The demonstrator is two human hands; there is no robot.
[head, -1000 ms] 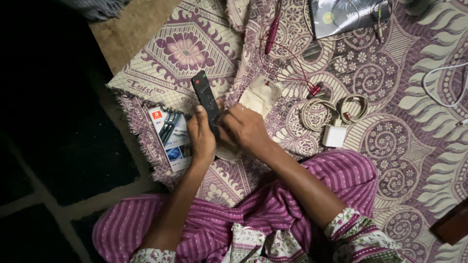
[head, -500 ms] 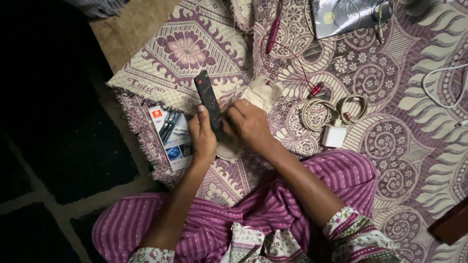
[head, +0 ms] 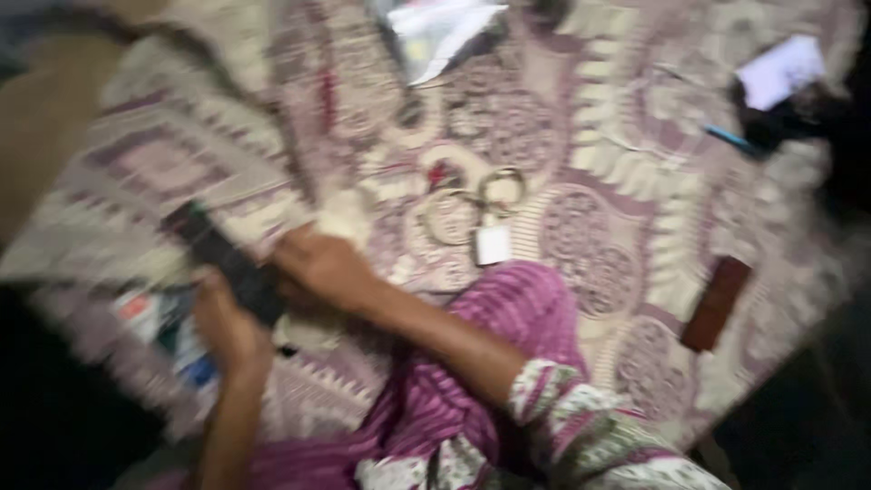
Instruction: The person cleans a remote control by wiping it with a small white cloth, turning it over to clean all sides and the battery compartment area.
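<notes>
the picture is badly blurred. the left hand (head: 227,322) has its grip around the lower end of a black remote control (head: 227,259), held above the patterned mat (head: 635,227). the right hand (head: 318,268) touches the remote's side; whether it grips, i cannot tell. a white charger (head: 493,243) lies nearby.

One head view, looking steeply down from above the seated person's lap, blurred by motion.

The camera faces down and forward over the patterned mat (head: 635,181), near enough that the forearms fill the lower middle. The left hand (head: 227,327) and right hand (head: 322,268) sit left of centre with the remote (head: 222,259) between them. The mat's far edge runs off the top; its right edge falls to dark floor. No second view shares the scene.
</notes>
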